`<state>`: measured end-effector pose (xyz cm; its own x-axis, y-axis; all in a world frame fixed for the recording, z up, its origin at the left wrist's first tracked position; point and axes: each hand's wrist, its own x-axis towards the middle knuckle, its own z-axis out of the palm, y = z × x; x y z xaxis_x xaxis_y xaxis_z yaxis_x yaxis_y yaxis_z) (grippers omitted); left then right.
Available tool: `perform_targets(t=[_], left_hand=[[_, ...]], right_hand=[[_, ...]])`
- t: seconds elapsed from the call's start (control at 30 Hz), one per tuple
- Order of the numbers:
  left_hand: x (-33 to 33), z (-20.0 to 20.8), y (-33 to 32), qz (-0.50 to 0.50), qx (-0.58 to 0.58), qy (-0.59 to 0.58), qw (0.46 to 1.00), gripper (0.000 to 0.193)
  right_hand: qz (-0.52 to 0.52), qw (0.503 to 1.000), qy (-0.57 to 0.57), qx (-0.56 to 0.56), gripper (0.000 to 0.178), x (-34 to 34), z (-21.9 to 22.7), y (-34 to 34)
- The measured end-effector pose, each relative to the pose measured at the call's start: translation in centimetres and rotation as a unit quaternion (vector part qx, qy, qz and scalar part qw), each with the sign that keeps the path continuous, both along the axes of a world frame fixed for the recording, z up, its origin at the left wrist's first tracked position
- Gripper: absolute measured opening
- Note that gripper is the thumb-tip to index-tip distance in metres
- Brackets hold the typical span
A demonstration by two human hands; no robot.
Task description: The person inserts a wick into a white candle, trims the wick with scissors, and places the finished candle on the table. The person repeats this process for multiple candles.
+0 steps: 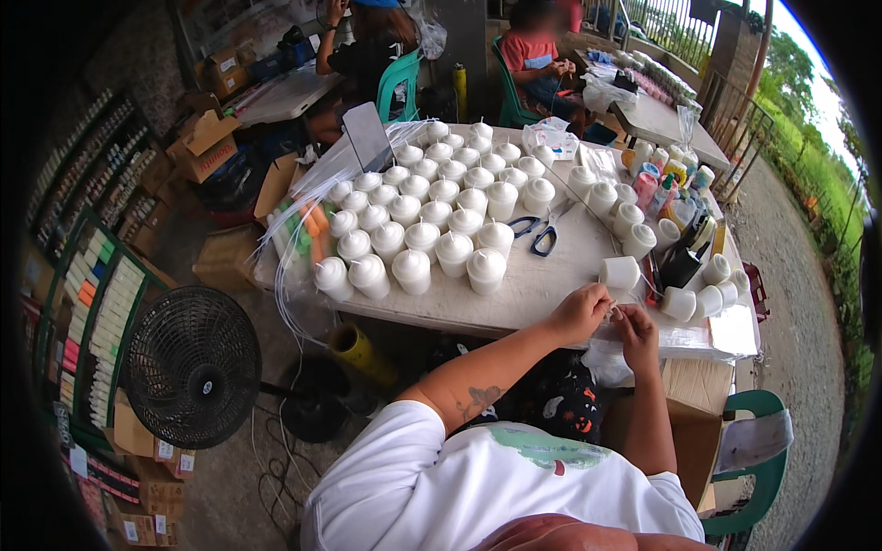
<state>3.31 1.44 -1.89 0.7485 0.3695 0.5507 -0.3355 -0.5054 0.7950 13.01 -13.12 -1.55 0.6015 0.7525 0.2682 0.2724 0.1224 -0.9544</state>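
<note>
My left hand (581, 314) and my right hand (636, 332) meet at the table's near edge, right of the middle. Their fingertips pinch together around something small and pale, too small to make out. Just beyond them a white candle (619, 273) lies on its side, apart from my fingers. To the left, many upright white candles (444, 191) with short wicks stand in rows. Blue-handled scissors (544, 241) rest beside those rows. More white candles (679, 303) lie tipped over to the right of my hands, near a black holder (682, 266).
Bottles and jars (663, 195) crowd the table's far right. A phone or tablet (367, 136) stands at its far left, near long white wicks (299, 220). A black fan (193, 367) is on my left. Two people sit at tables behind; a green chair (767, 459) is at right.
</note>
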Motion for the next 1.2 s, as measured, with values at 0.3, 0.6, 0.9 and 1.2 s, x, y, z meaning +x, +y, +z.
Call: perform_targets(t=[0.3,0.6,0.9,1.2], left_hand=[[0.0,0.1,0.1,-0.003,0.009,-0.019,1.0,0.009],[-0.5,1.0,0.0,-0.019,-0.014,0.008,1.0,0.009],[-0.5,0.9,0.0,-0.02,-0.015,0.013,1.0,0.01],[-0.4,0.8,0.0,-0.019,-0.001,-0.002,1.0,0.011]], right_hand=[[-0.009,1.0,-0.007,0.001,0.009,-0.2,0.1,0.1],[0.002,1.0,0.004,-0.003,0.007,0.0,0.2,-0.1],[0.009,1.0,0.005,-0.008,0.005,0.0,0.4,0.0],[0.019,1.0,0.021,-0.007,0.002,0.0,0.5,-0.1]])
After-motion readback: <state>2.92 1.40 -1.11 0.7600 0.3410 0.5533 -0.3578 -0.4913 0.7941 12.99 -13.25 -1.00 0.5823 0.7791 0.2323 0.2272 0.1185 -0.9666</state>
